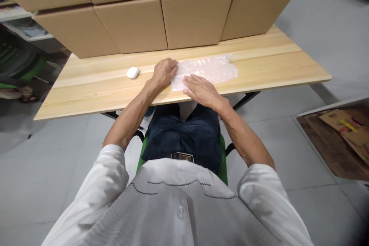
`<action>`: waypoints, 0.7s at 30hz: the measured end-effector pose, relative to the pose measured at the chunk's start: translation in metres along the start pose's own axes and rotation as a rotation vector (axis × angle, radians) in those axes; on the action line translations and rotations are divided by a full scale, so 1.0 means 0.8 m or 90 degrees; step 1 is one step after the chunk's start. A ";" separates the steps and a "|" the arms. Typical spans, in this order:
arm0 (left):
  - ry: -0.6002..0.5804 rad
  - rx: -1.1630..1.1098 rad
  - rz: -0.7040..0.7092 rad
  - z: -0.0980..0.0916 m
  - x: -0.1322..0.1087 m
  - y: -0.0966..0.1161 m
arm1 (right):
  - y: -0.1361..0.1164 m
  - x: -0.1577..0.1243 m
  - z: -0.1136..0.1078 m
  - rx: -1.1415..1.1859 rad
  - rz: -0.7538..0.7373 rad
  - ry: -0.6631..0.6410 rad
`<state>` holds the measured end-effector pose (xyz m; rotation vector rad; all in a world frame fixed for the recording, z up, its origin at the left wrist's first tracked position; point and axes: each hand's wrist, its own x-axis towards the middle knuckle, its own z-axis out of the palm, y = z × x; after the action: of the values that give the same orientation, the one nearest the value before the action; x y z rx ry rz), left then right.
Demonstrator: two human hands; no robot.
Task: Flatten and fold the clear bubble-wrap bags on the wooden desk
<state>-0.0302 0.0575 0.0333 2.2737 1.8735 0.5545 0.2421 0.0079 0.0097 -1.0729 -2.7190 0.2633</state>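
Observation:
A crinkled, see-through, pinkish plastic sheet (213,68) lies flat on the wooden table (95,92), close to its front edge. Whether it is a single layer or a bag, I cannot make out. At its left end is my left hand (165,71), with curled fingers closed at the sheet's edge and the fingertips partly hidden. My right hand (201,90) rests palm down on the sheet's lower left part, its fingers stretched out flat. To the left of my left hand sits a small white rounded case (133,72), touched by neither hand.
Stacked cardboard boxes (131,25) stand along the table's back edge. A green chair seat (223,161) is under me. On the floor at right, an open container (323,138) holds cardboard pieces. A person's foot (29,98) shows at far left.

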 end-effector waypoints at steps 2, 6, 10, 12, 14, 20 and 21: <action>0.031 -0.029 -0.009 0.001 0.006 -0.001 | 0.002 0.001 0.002 0.005 -0.007 -0.001; 0.087 -0.121 0.009 0.000 0.011 -0.008 | 0.010 0.007 0.005 0.034 -0.019 -0.013; 0.090 -0.141 0.023 0.000 -0.001 -0.012 | 0.015 0.015 0.010 0.042 -0.005 -0.018; 0.084 -0.115 0.023 0.001 -0.009 -0.013 | 0.015 0.017 0.010 0.032 0.015 -0.027; 0.076 -0.076 0.022 0.003 -0.016 -0.014 | 0.013 0.019 0.008 0.023 0.027 -0.037; 0.078 -0.027 0.046 0.008 -0.023 -0.018 | 0.006 0.021 -0.004 0.012 0.024 -0.045; 0.085 -0.034 0.043 0.009 -0.023 -0.018 | 0.005 0.021 -0.006 0.013 0.027 -0.047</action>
<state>-0.0436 0.0437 0.0181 2.3261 1.8205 0.7755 0.2338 0.0232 0.0152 -1.1380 -2.7544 0.3422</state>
